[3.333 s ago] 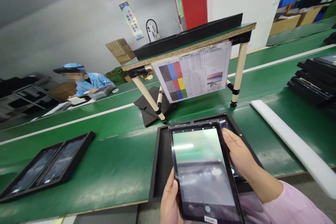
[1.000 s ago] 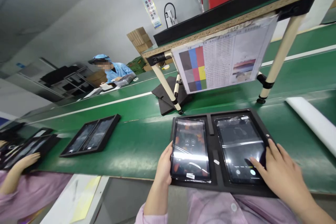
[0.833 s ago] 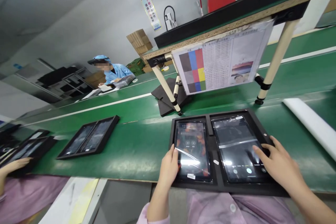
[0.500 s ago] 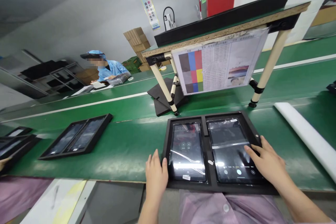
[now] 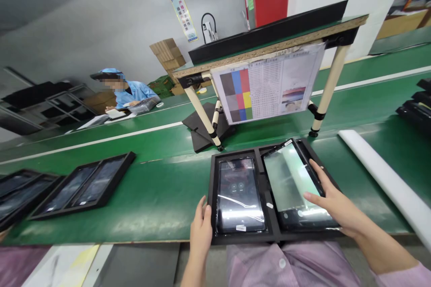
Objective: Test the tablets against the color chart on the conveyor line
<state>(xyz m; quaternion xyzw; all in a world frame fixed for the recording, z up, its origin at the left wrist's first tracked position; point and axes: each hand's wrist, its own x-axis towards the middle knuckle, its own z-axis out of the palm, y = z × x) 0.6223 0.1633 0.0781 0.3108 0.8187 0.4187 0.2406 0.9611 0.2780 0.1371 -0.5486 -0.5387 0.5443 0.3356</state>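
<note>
— Since half a second ago, the right tablet [image 5: 292, 184] has been tilted up over the right half of the tray [image 5: 273, 222], where it was lying flat; its screen, dark then, is now filled with pale green.

— By what is it held?

— By the right hand [image 5: 332, 202]: the right long edge is gripped, with the thumb laid on the screen. The other fingers are partly hidden.

— And the left hand [image 5: 201, 228]?

— Nothing is held by it. It is kept loosely open at the tray's left wall; whether the wall is touched cannot be told. The left tablet [image 5: 239, 195] is left flat in the tray.

— How should the right tablet be handled?

— It is judged light and stiff, but slippery and fragile at the glossy face. It is best taken by both long edges, and the screen should not be pressed.
</note>
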